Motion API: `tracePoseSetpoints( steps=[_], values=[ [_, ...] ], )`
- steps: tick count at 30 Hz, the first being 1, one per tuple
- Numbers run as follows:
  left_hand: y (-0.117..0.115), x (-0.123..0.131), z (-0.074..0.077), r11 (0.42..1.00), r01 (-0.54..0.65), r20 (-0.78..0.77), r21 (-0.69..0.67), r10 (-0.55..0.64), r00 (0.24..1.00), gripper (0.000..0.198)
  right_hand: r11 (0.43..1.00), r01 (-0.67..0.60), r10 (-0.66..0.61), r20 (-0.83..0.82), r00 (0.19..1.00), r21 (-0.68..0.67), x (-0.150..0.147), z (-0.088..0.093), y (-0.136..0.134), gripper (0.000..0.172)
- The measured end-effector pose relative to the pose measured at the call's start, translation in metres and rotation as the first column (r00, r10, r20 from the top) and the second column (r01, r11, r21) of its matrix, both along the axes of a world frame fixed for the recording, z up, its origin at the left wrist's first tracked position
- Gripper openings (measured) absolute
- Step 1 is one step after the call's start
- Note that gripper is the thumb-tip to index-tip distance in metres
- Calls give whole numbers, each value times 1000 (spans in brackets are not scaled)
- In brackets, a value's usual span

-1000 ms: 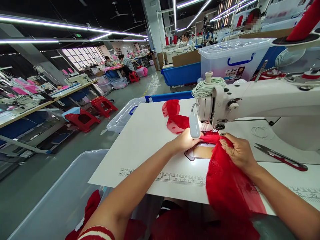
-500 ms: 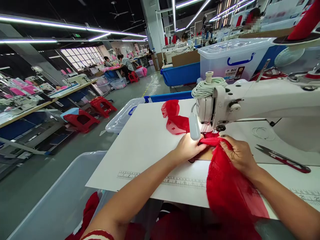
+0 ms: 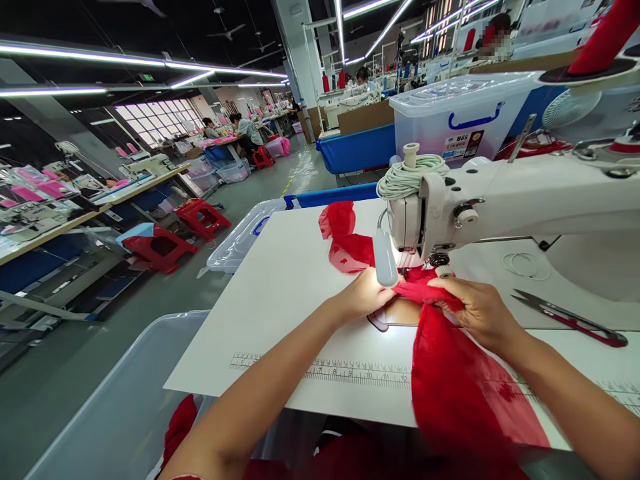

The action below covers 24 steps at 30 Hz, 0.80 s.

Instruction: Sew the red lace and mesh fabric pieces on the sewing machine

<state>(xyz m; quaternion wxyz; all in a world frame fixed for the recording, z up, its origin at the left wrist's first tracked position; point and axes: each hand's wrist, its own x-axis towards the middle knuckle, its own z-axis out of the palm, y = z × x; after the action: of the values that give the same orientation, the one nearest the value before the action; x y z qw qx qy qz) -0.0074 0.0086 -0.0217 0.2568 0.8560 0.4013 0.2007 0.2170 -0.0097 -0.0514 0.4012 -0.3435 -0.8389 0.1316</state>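
Observation:
A sheer red fabric (image 3: 445, 373) passes under the head of a white sewing machine (image 3: 500, 207) and hangs over the table's front edge. Its other end lies bunched on the table left of the needle. My left hand (image 3: 367, 293) pinches the cloth just left of the needle, its fingertips partly hidden by a lit lamp (image 3: 385, 260). To the right of the needle, my right hand (image 3: 475, 310) grips a fold of the same cloth between thumb and fingers. The presser foot is largely hidden by cloth and lamp.
Thread snips (image 3: 570, 319) lie right of my right hand. A ruler scale (image 3: 350, 373) runs along the front of the white table (image 3: 260, 293). A plastic bin (image 3: 125, 393) stands at lower left. Behind the machine is a lidded clear box (image 3: 425, 120). People sit at distant machines.
My right hand has shifted its grip, thumb now stretched along the fold. The red fabric is spread flatter near the needle. The view has tilted slightly.

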Motion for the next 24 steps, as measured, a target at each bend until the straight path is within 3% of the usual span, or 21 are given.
tracePoseSetpoints(
  steps=[3, 6, 10, 12, 15, 19, 24],
  values=[
    [-9, 2, -5, 994, 38, -59, 98, -32, 998, 20, 995, -96, 94, 107, 990, 7, 3, -1, -2, 32],
    [-18, 5, -16, 978, 45, -139, 206, -16, 990, 20, 995, -100, 91, 234, 968, 26, 2, -4, -4, 51],
    [-24, 10, -33, 876, 99, -316, 472, 63, 947, 24, 995, -30, -8, 369, 929, 96, -1, -3, -6, 50],
    [-25, 12, -38, 833, 113, -354, 541, 104, 929, 25, 991, -17, -37, 402, 915, 130, -2, -1, -6, 47],
    [-29, 14, -34, 795, 100, -364, 598, 159, 918, 23, 987, -1, -65, 398, 915, 163, -2, 0, -5, 42],
    [-40, 17, -17, 865, 90, -323, 494, 87, 942, 20, 985, 23, -86, 372, 924, 169, -3, -3, -5, 41],
    [-48, 19, -7, 860, 71, -263, 505, 75, 962, 57, 984, 36, -96, 354, 930, 172, -4, -3, -5, 38]
  ],
)
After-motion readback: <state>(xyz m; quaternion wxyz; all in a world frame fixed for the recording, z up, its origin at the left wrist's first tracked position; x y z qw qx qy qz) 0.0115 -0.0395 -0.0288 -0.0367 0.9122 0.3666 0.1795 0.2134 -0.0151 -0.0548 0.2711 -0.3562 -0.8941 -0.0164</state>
